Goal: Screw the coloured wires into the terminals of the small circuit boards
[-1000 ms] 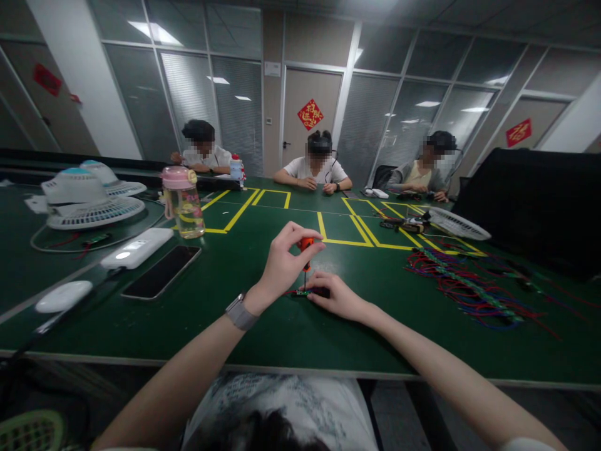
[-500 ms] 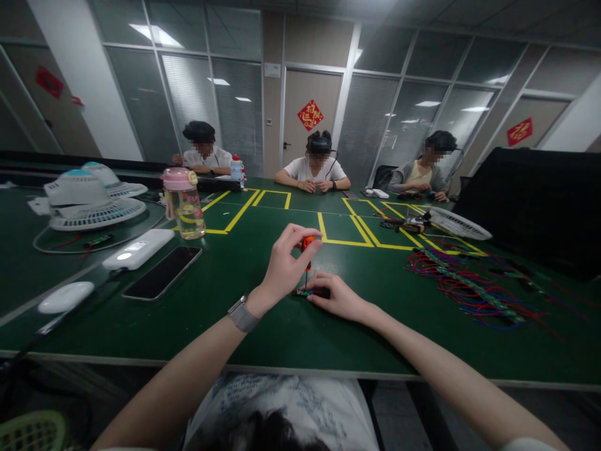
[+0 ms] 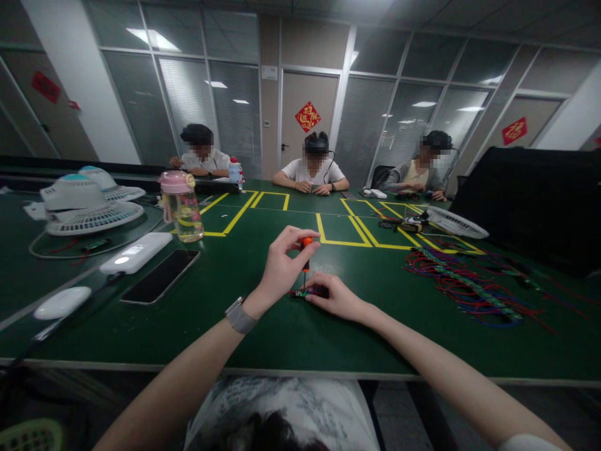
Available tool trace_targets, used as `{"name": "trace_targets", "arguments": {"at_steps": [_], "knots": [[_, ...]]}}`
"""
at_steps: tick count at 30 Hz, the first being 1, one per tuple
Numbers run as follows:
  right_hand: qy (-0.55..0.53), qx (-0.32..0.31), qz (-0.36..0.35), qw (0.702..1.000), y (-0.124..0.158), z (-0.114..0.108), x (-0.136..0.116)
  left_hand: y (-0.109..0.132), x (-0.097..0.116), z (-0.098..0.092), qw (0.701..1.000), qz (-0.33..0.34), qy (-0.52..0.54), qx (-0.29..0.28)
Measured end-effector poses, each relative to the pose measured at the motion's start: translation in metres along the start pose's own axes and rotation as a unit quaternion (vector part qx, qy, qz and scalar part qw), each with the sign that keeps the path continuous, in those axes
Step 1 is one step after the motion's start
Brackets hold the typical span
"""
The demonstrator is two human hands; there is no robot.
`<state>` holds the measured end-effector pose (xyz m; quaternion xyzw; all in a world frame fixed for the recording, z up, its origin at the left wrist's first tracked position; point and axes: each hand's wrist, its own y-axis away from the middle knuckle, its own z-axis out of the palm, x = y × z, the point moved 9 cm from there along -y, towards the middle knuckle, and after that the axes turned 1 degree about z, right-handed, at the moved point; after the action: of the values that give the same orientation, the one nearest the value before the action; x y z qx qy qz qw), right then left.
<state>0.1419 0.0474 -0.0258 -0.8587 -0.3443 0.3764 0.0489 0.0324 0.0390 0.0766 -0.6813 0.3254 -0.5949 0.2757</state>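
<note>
My left hand (image 3: 287,263) is closed around an orange and black screwdriver (image 3: 307,243), thumb and fingers at its handle. The screwdriver stands upright, its thin shaft pointing down at a small green circuit board (image 3: 299,293) on the table. Whether the tip touches the board is too small to make out. My right hand (image 3: 335,295) pinches the right end of the board and rests against the tabletop. Its fingers partly hide the board and something dark beside it.
On the green table (image 3: 263,338) lie a phone (image 3: 161,276), a white power strip (image 3: 136,253) and a pink-lidded bottle (image 3: 182,213) to the left. White fans (image 3: 94,203) stand farther left. Wired circuit boards (image 3: 469,283) lie at right, near a black screen (image 3: 539,207). Several people sit opposite.
My hands, the screwdriver and the board hold nearly the same pose. The whole view has shifted slightly. The person opposite in the middle has moved their hands a little.
</note>
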Motion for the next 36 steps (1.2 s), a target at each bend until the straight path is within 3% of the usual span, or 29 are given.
{"name": "trace_targets", "arguments": {"at_steps": [7, 15, 21, 29, 36], "knots": [[-0.020, 0.009, 0.030, 0.999, 0.000, 0.000, 0.007, 0.001, -0.007, 0.003, 0.997, -0.044, 0.060, -0.009], [-0.016, 0.009, 0.024, 1.000, -0.001, -0.001, 0.007, 0.000, 0.000, -0.003, 1.000, -0.001, -0.023, 0.012], [-0.010, -0.007, 0.002, 1.000, -0.001, -0.001, 0.002, 0.002, -0.005, 0.003, 0.998, -0.032, 0.049, -0.016], [-0.023, -0.010, 0.003, 1.000, -0.001, 0.001, 0.007, 0.001, 0.004, -0.003, 0.999, 0.020, -0.047, 0.011], [-0.024, -0.015, 0.006, 1.000, -0.001, 0.001, 0.005, 0.001, -0.003, 0.006, 0.998, -0.034, 0.047, -0.036]]}}
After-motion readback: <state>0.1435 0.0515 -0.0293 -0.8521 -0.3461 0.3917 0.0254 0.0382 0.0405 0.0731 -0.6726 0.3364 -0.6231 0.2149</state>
